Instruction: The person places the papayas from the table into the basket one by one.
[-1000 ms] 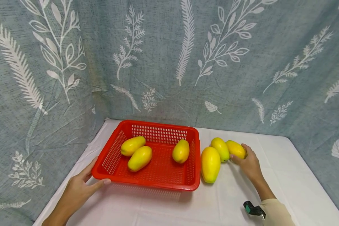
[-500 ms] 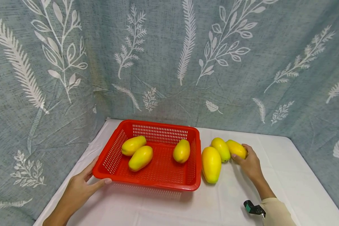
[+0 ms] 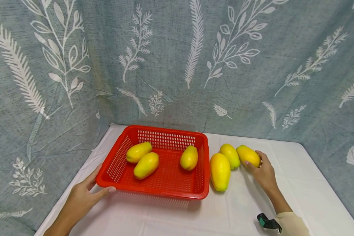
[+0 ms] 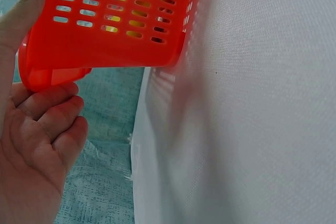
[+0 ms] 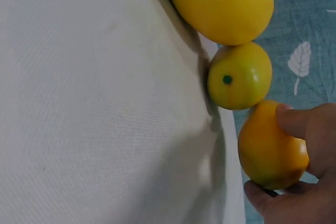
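Note:
A red plastic basket [image 3: 153,194] with slotted walls holds 3 yellow-green mangoes, two at its left and one at its right. My left hand [image 3: 79,200] grips its near left corner, thumb along the front rim; in the left wrist view the fingers [image 4: 58,103] curl under the rim. Right of the basket, my right hand [image 3: 264,170] holds a mango [image 3: 247,155] by its right end, thumb on the near side and fingers behind. In the right wrist view, that mango [image 5: 268,148] is between thumb and fingers, close by a smaller-looking mango [image 5: 241,77] with a green tip.
A large yellow mango [image 3: 220,172] lies against the basket's right side, with another mango [image 3: 230,156] just behind it. White cloth [image 3: 230,213] covers the table. A blue-grey leaf-patterned curtain [image 3: 165,65] hangs along the back and sides.
My right hand has shifted slightly to the right, and the mango in its grasp has moved a little the same way. The left hand and basket have stayed put.

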A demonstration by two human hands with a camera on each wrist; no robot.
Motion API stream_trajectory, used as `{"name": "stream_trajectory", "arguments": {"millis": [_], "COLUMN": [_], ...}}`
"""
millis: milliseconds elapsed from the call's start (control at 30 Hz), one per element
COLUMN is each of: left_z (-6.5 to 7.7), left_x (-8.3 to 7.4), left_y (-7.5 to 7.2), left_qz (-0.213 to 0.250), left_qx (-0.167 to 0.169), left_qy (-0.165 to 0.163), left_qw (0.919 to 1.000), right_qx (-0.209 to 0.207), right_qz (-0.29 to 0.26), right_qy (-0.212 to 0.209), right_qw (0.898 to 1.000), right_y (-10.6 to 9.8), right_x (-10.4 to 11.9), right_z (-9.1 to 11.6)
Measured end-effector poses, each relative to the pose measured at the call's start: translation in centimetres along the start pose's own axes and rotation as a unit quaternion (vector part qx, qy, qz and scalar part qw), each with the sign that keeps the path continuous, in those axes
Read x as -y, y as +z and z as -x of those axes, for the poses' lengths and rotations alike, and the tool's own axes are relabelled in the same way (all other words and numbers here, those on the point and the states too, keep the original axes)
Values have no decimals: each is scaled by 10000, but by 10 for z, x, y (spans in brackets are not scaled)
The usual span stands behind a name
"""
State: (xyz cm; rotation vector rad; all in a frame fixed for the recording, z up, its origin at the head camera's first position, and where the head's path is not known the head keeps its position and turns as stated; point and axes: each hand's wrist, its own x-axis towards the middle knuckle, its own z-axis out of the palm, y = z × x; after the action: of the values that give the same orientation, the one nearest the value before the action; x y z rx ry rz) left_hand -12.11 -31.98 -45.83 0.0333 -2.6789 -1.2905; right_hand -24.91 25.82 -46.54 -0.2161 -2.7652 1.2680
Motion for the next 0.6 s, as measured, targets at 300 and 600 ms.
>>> {"name": "stream_trajectory", "arguments": {"millis": [300,600], "left_z": [1,0], "left_x": [-1,-1], "left_y": [1,2], "left_qz": [41,149], "left_qx": [-45,-58], "left_qy": [71,141], "left_qw": [10000,9998], "right_qx": [-113,-124], "right_qz": [-277,-519], "right_qy": [-248,-461], "right_qw": [9992,9975], "right_y": [-5,-8], "right_x": [7,21], "right_z": [10,18]}}
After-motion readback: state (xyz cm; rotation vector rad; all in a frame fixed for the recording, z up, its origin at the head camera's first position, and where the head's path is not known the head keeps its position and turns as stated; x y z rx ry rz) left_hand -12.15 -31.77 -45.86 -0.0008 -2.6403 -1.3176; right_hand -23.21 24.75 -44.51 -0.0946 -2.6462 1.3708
